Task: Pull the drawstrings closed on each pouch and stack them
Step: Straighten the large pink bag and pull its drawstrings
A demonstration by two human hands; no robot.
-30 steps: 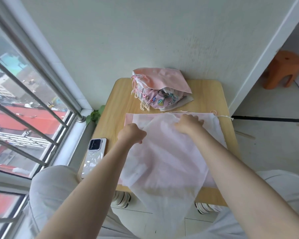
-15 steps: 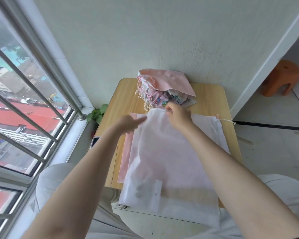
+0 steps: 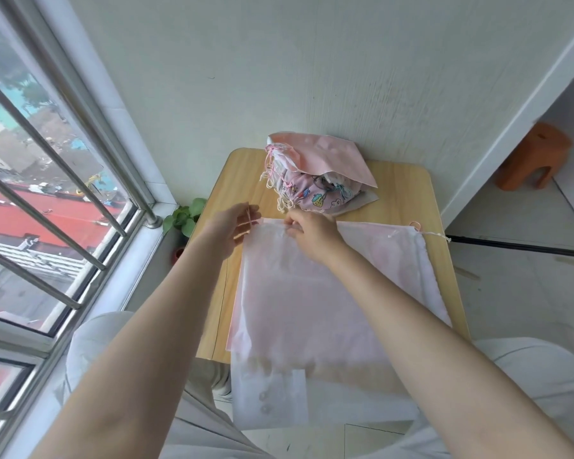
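The left hand [image 3: 232, 226] pinches a thin pink drawstring [image 3: 248, 220] at the top left corner of a translucent white drawstring pouch [image 3: 312, 309]; the cord runs taut across its fingers. Just to the right of that pinch, the right hand [image 3: 312, 236] grips the pouch's top hem, fingers curled over the edge and pressing it to the wooden table [image 3: 408, 193]. From this grip the pouch spreads toward the person, its lower end hanging off the table's near edge. A pink pouch [image 3: 237, 293] lies beneath it, showing along the left side. Farther right along the same hem, a white cord end [image 3: 439, 236] trails past the pouch's corner. Just beyond the right hand, against the wall, sits a stack of closed pouches [image 3: 315, 173], a pink one on top and a printed one under it, with their cords dangling toward the hands.
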